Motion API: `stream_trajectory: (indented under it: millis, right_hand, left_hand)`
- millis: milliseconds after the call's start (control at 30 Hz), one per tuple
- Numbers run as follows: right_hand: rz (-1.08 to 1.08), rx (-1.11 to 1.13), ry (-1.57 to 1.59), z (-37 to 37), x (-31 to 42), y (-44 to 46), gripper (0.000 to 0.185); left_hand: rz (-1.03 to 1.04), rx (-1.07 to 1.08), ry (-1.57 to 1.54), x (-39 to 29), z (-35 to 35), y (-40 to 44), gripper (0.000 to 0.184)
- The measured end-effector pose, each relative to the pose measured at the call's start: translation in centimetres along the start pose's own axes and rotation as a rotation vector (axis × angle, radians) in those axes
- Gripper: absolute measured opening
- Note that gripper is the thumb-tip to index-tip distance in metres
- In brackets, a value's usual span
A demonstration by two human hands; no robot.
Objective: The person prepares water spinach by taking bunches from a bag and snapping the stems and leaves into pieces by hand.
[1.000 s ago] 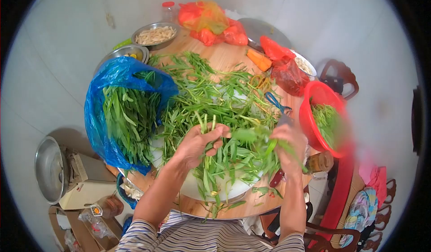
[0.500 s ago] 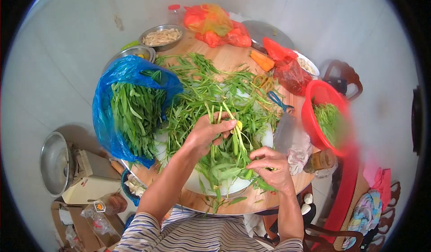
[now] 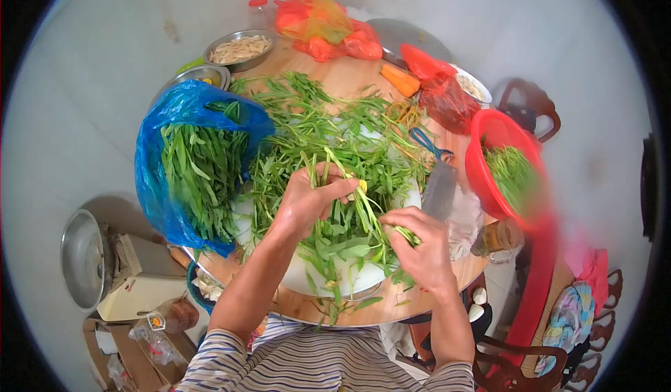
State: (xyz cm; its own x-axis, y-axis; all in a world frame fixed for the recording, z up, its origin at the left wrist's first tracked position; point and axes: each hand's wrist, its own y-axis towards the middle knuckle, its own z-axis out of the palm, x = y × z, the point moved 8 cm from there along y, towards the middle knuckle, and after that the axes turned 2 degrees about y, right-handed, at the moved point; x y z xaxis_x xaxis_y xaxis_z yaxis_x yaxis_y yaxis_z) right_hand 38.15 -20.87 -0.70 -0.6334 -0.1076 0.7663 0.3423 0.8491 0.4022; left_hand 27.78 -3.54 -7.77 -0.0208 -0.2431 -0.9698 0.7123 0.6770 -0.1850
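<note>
Long leafy green stems, which look like water spinach (image 3: 349, 242), hang from my left hand (image 3: 307, 193). Its fingers are closed round the stalks, and a yellow leaf shows by the thumb. Lower and to the right, my right hand (image 3: 421, 247) is closed on a few short green stems that poke out past its fingers. A loose heap of the same greens (image 3: 307, 123) covers a white board (image 3: 304, 277) beneath both hands. To the left, a blue plastic bag (image 3: 150, 175) stands open, packed with more leafy stems.
A red basin (image 3: 482, 175) with cut greens stands at the right, near a cleaver (image 3: 440, 191), blue-handled scissors (image 3: 428, 140) and a glass mug (image 3: 500, 240). Behind lie carrots (image 3: 400, 80), red plastic bags (image 3: 447, 102) and a metal bowl (image 3: 241, 49) of pale strips.
My right hand has moved up and closed round short stems near the bunch. My left hand keeps its hold. The whole view has shifted slightly.
</note>
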Motion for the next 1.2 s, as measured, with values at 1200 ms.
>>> stream_trajectory:
  millis: [1200]
  right_hand:
    - [0.638,-0.178,0.264,-6.3,-11.2,0.1,0.025]
  left_hand:
    - [0.027,-0.058,-0.803,1.7,-6.9,-0.5,0.023]
